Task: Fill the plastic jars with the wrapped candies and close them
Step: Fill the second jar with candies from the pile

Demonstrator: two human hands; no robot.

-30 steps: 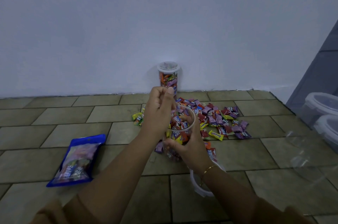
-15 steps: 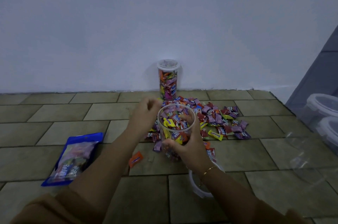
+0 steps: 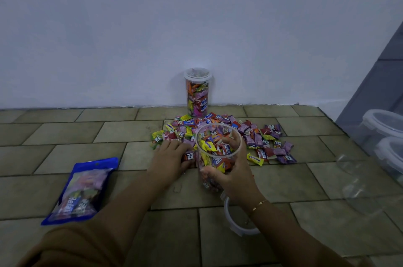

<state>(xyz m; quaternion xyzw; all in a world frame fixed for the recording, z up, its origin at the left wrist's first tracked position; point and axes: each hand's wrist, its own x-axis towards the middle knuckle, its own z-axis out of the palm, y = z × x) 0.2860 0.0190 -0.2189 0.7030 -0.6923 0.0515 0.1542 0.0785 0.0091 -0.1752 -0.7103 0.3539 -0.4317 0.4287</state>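
A clear plastic jar (image 3: 218, 149), open at the top and partly filled with wrapped candies, is gripped from the right by my right hand (image 3: 232, 174). My left hand (image 3: 169, 158) lies palm down on the near left edge of the candy pile (image 3: 257, 136), fingers spread over a few candies; whether it grips any is hidden. A second jar (image 3: 197, 94), full and lidded, stands upright against the wall behind the pile. A white lid (image 3: 238, 220) lies on the tiles under my right wrist.
A blue candy bag (image 3: 81, 188) lies flat at the left. Clear lidded containers (image 3: 386, 136) are stacked at the right edge, with crumpled clear plastic (image 3: 357, 181) in front of them. The floor (image 3: 65, 136) is tiled, and a white wall rises close behind.
My left hand has dropped from above the open jar's mouth down to the left side of the candy pile. The jar and my right hand stay in place.
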